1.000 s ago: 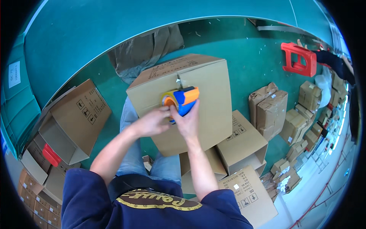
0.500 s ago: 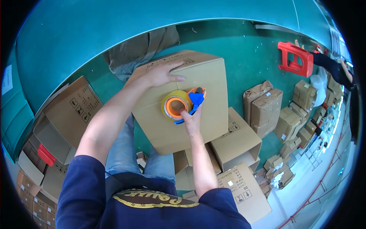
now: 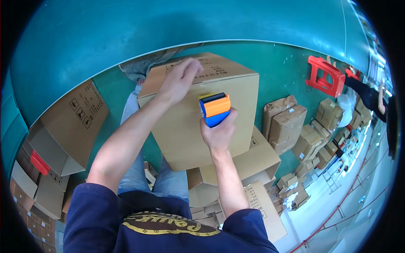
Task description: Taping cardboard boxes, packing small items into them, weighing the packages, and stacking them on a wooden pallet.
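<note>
A large brown cardboard box (image 3: 181, 135) stands in front of me, tilted, with its plain face toward me and printing on its far side. My right hand (image 3: 221, 128) is closed round a blue and orange tape dispenser (image 3: 217, 107), which is held at the upper part of that face, near the far edge. Its tape roll is mostly hidden from this angle. My left hand (image 3: 179, 80) is over the box's far edge, at its left half. Its fingers are curled together, with nothing seen in them.
A teal table (image 3: 126, 33) spans the far side. Open cartons (image 3: 67, 122) stand at left, one near a red object (image 3: 39, 162). More open boxes (image 3: 236, 168) lie right of my legs. Wrapped parcels (image 3: 287, 126), a red stool (image 3: 325, 76) and another person (image 3: 367, 92) are farther right.
The tape dispenser has turned and moved up toward the box's far edge, so its roll no longer shows. My left hand has gone from lying spread on the box to curled fingers.
</note>
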Demonstrator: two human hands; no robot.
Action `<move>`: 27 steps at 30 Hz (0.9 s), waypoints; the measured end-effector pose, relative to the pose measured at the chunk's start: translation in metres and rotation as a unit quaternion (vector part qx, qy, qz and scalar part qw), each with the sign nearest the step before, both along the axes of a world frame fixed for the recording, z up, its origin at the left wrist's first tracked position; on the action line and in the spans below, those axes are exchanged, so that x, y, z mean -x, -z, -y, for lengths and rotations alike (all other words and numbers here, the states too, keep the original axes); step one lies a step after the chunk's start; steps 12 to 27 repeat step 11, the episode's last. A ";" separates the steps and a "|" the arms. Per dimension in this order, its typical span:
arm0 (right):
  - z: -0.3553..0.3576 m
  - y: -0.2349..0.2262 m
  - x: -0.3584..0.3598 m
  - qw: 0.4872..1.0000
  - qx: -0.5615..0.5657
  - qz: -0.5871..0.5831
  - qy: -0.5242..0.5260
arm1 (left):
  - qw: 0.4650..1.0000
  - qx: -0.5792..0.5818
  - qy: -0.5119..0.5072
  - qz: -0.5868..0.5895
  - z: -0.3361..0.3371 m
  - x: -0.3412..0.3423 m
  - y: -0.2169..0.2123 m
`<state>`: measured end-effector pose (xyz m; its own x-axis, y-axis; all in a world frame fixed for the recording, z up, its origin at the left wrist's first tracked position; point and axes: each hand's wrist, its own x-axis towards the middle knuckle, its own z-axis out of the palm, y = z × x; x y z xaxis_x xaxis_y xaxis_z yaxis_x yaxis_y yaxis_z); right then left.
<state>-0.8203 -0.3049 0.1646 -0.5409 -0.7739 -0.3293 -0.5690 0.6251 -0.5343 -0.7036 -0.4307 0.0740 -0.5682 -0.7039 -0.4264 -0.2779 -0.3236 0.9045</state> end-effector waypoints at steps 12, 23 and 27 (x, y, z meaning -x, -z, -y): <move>0.016 -0.009 -0.003 0.998 -0.059 0.007 -0.001 | 0.974 -0.147 0.154 -0.074 0.032 -0.006 -0.041; 0.016 -0.009 -0.003 0.998 -0.059 0.007 -0.001 | 0.974 -0.147 0.154 -0.074 0.032 -0.006 -0.041; 0.016 -0.009 -0.003 0.998 -0.059 0.007 -0.001 | 0.974 -0.147 0.154 -0.074 0.032 -0.006 -0.041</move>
